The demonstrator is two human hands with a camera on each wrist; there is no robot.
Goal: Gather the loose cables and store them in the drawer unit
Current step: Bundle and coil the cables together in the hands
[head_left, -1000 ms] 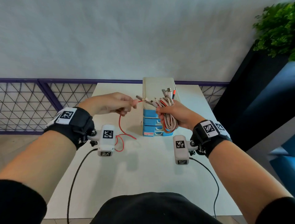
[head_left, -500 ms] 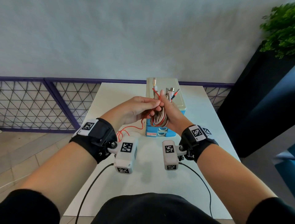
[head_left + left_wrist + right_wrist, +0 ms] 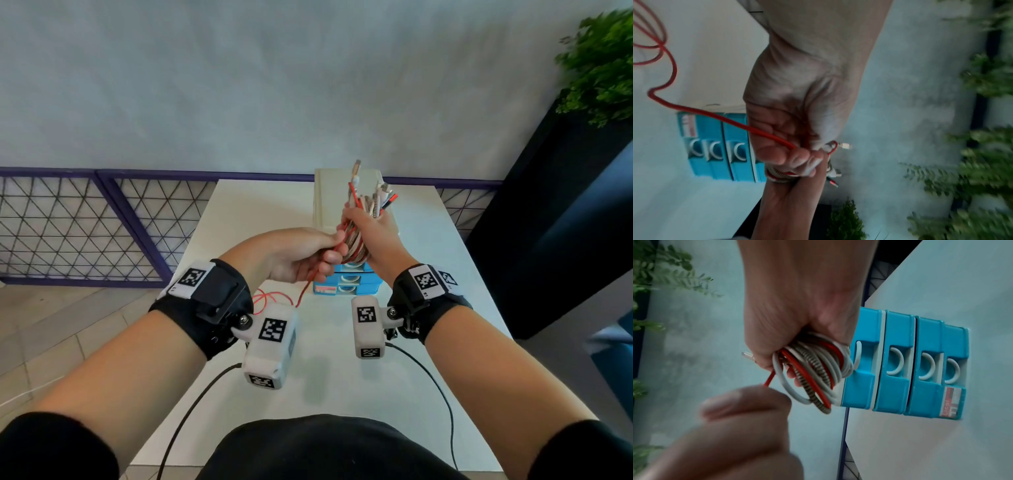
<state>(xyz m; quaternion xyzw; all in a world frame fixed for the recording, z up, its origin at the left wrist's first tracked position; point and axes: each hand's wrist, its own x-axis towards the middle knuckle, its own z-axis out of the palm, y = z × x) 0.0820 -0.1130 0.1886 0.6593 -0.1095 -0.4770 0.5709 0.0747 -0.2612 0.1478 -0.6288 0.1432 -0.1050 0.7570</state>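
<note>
My right hand [image 3: 371, 236] grips a coiled bundle of cables [image 3: 354, 243], white, red and braided, with plug ends sticking up above the fist. The same bundle [image 3: 818, 369] hangs in loops in the right wrist view. My left hand [image 3: 305, 255] pinches a loose red cable [image 3: 305, 291] right beside the bundle; that red cable [image 3: 715, 116] trails down to loops on the white table [image 3: 239, 212]. Behind both hands stands the drawer unit [image 3: 346, 287], blue drawers with white handles under a cream top. The drawer unit [image 3: 910, 363] has all its visible drawers closed.
A purple mesh railing [image 3: 85, 222] runs behind the table on the left. A dark planter with a green plant [image 3: 603, 68] stands at the right. Black wrist-camera leads [image 3: 191, 411] cross the table's near part.
Both hands have risen and come together over the drawer unit. The red cable's plug end now stands in the right hand's bundle, and the left hand has slid down along the cable.
</note>
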